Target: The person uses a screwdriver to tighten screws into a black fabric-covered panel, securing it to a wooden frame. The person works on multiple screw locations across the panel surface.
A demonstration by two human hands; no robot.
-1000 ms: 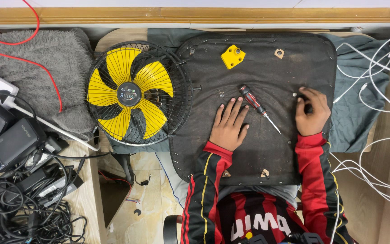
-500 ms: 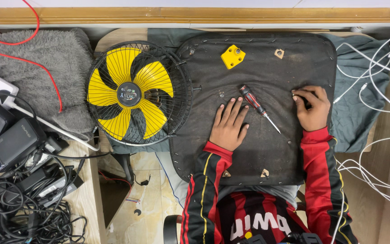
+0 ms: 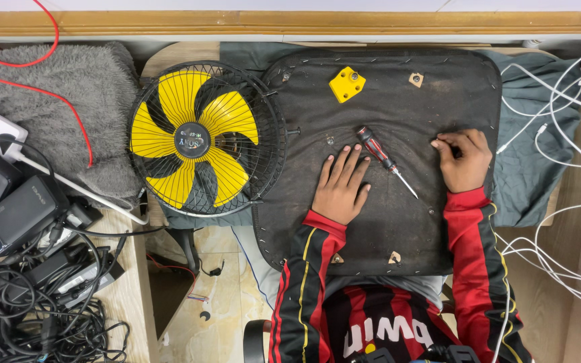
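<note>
Screwdriver (image 3: 384, 158) lies between hands; fan (image 3: 200, 138) blocks the left.

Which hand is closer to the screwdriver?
The left hand. Its fingertips lie right beside the handle of the screwdriver, on the dark pad. The right hand rests curled further off, past the screwdriver's tip.

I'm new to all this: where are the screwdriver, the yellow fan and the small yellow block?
screwdriver (image 3: 376, 148): head view, on its red and black handle.
yellow fan (image 3: 192, 138): head view, on its dark centre hub.
yellow block (image 3: 346, 84): head view, on its top face.
</note>
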